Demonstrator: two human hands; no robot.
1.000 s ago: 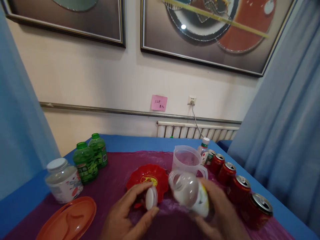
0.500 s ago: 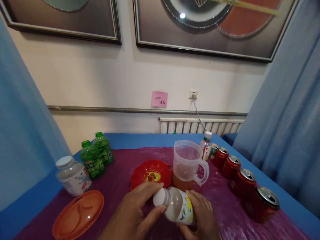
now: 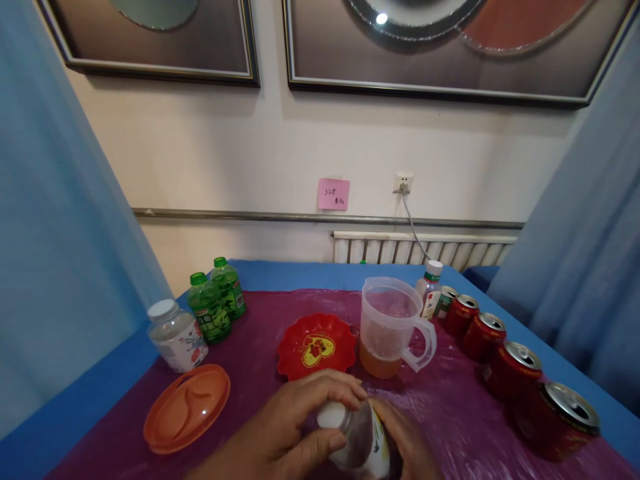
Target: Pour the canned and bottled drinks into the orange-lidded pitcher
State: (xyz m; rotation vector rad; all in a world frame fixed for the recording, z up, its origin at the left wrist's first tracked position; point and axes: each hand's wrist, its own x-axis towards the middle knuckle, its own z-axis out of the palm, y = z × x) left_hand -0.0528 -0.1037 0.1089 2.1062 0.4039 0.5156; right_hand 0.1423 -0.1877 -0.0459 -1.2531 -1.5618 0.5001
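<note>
A clear bottle [image 3: 359, 437] with a white cap [image 3: 331, 415] and a yellow-printed label lies tilted low in front of me, its cap end towards the left. The fingers and thumb of my left hand [image 3: 285, 427] are curled about the cap and neck. My right hand [image 3: 407, 441] wraps around the labelled body, with most of its fingers hidden behind it. Just beyond the hands sit a red scalloped plate [image 3: 293, 350] with a yellow print and a clear measuring jug [image 3: 383, 327] with amber liquid in the bottom.
On the left stand two green bottles [image 3: 210, 317], a white-lidded jar [image 3: 177, 340] and an orange divided plate [image 3: 187, 410]. Several red cans [image 3: 510, 373] line the right side, with a small white-capped bottle [image 3: 429, 290] at the far end. Purple sheeting [image 3: 270, 307] covers the blue table.
My hands and the bottle have moved slightly lower and nearer me. My left fingers now reach further over the cap. The view has shifted a little to the left.
</note>
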